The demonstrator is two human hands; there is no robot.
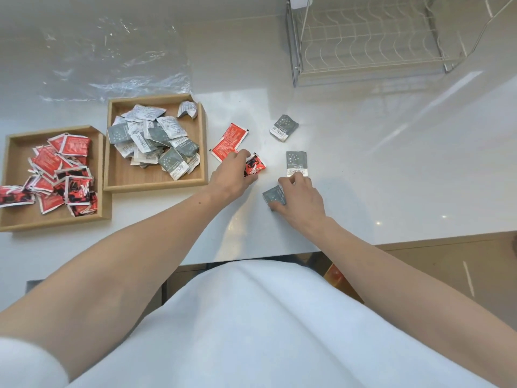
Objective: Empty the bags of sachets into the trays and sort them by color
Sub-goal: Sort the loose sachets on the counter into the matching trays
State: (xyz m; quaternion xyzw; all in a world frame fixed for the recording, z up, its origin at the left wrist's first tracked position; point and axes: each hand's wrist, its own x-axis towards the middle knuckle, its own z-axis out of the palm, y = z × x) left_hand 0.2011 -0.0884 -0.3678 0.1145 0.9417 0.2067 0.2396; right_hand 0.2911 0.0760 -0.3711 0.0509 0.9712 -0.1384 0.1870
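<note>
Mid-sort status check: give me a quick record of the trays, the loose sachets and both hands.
red tray: far left, holds red sachets
grey tray: right of the red tray, holds grey and white sachets
loose red sachets: two overlapping on the counter beside the grey tray
far grey sachet: free on the counter
near grey sachet: free, just beyond the right fingertips
left hand: grips a red-black sachet
right hand: pinches a held grey sachet
clear bag: flat behind the trays

On the desk (363, 169), the left tray (56, 130) and right tray (152, 185) sit side by side, piled sachets (151, 138) in both. Loose sachets (296, 162) lie to their right. A plastic bag (112, 57) lies behind the trays, and a dish rack (372, 46) stands at the far right.
</note>
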